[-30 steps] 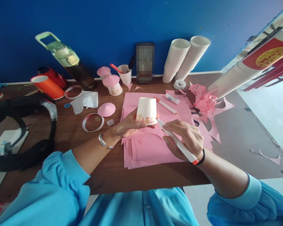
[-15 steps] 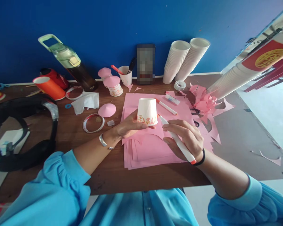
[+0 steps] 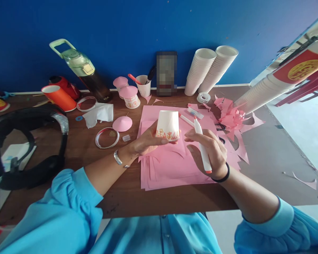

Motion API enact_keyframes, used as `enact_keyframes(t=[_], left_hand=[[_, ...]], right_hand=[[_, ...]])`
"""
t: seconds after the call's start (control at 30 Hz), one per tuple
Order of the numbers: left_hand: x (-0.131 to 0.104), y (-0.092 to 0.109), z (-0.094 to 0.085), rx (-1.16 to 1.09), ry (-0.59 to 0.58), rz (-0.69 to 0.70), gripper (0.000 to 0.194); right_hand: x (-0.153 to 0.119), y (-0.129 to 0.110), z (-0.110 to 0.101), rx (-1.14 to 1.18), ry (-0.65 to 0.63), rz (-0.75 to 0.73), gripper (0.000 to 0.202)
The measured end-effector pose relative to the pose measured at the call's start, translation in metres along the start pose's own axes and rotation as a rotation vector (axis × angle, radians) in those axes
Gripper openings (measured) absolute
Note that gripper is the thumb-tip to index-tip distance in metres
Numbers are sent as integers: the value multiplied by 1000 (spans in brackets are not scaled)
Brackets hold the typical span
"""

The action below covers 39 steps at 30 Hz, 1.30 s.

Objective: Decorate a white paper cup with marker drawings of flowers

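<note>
A white paper cup (image 3: 168,121), upside down with orange-red flowers and grass drawn round its rim, is held by my left hand (image 3: 148,140) above the pink paper sheets (image 3: 164,169). To its right, my right hand (image 3: 210,151) grips a white marker (image 3: 203,148) with its orange tip pointing up, apart from the cup. A second marker (image 3: 187,120) lies on the sheets behind, partly covered by the held one. Near the wall stand decorated cups with pink cone tops (image 3: 129,92). A loose pink cone (image 3: 122,124) rests left of the sheets.
Tape rolls (image 3: 107,137), a white cloth (image 3: 99,114), a bottle (image 3: 91,81) and a black headset (image 3: 29,148) occupy the left. Stacked paper cups (image 3: 201,70) and a phone (image 3: 166,74) stand by the wall. Pink scraps (image 3: 230,114) and partly hidden scissors (image 3: 221,139) are on the right.
The marker has swung away from the cup to the right, its tip now pointing upward. The cup stays in my left hand. The whole view has shifted slightly.
</note>
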<state>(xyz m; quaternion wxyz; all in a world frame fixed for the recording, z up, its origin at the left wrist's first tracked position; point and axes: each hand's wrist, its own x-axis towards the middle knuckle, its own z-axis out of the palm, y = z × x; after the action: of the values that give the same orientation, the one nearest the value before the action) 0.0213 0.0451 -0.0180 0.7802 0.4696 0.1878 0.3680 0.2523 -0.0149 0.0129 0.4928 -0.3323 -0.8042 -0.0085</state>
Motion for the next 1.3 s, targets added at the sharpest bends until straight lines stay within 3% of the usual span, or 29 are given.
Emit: enact_keyframes(t=[0.17, 0.33, 0.5, 1.3], left_hand=[[-2, 4, -4, -168, -40, -16, 51], [-3, 3, -11, -186, -49, -46, 52], [-1, 6, -6, -206, -50, -30, 50], [-1, 5, -1, -45, -130, -29, 50]], right_hand=[[4, 4, 1, 9, -12, 63, 34], [6, 7, 4, 18, -9, 67, 33], [3, 8, 8, 7, -8, 100, 32], [3, 10, 9, -95, 39, 26, 7]])
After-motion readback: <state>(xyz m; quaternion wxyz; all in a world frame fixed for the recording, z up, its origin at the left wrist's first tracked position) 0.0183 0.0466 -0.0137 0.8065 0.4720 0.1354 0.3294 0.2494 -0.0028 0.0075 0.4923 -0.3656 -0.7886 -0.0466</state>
